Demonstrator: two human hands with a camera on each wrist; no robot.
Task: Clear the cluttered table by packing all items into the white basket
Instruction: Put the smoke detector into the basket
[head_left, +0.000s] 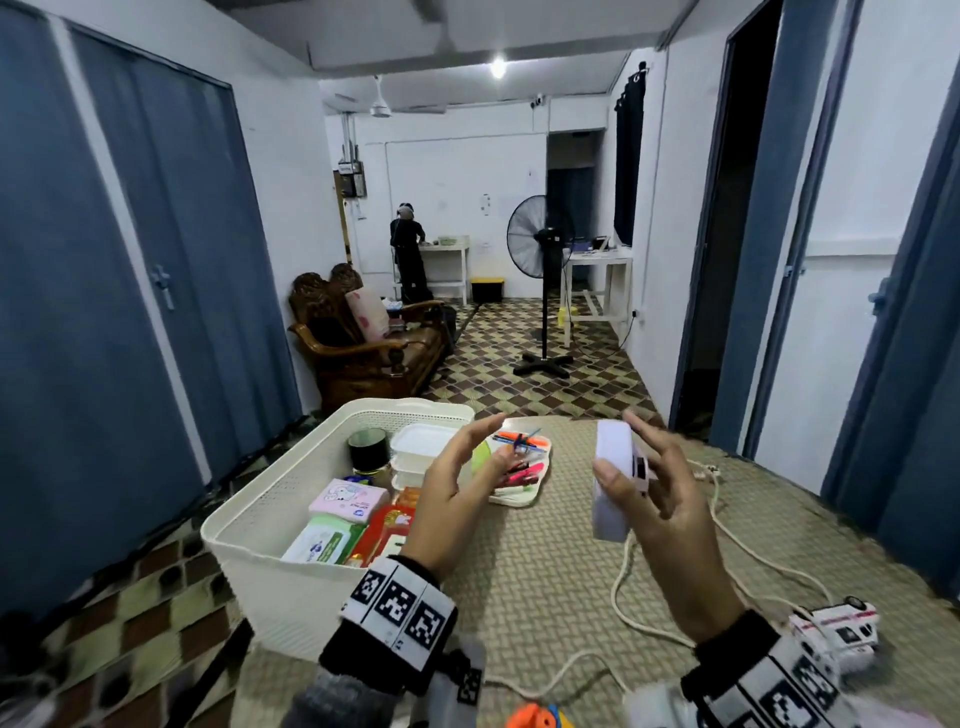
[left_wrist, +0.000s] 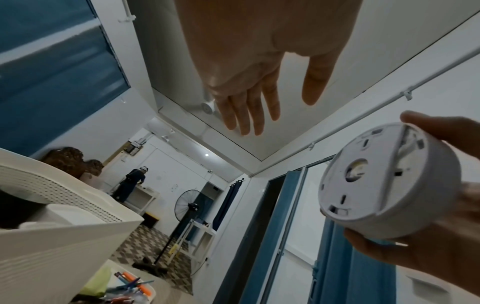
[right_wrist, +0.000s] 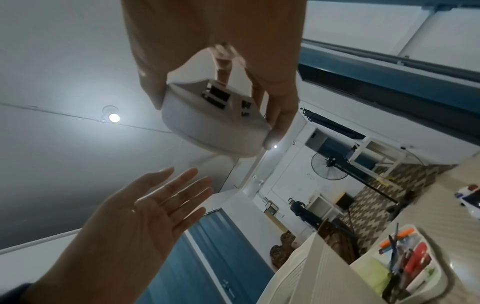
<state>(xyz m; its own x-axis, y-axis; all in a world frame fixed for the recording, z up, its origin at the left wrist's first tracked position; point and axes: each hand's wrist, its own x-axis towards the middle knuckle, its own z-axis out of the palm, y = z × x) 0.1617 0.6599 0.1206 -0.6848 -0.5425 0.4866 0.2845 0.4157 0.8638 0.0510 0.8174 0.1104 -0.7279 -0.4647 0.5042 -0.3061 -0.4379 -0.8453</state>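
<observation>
My right hand (head_left: 660, 467) grips a white round disc-shaped device (head_left: 613, 483) by its rim and holds it upright above the table, right of the white basket (head_left: 270, 519). Its flat underside with slots shows in the left wrist view (left_wrist: 384, 185); its ports show in the right wrist view (right_wrist: 207, 123). My left hand (head_left: 488, 447) hovers with straight fingers and an empty palm between basket and device, also seen from the wrists (left_wrist: 249, 98) (right_wrist: 145, 205). The basket holds tissue packs (head_left: 345, 501), a dark jar (head_left: 369, 447) and clear tubs (head_left: 421, 441).
A white tray of pens and markers (head_left: 519, 467) lies just behind my left hand. A white cord (head_left: 623, 587) loops over the woven table mat below the device. A white toy car (head_left: 836, 629) sits near the right front edge, an orange object (head_left: 535, 717) at the front.
</observation>
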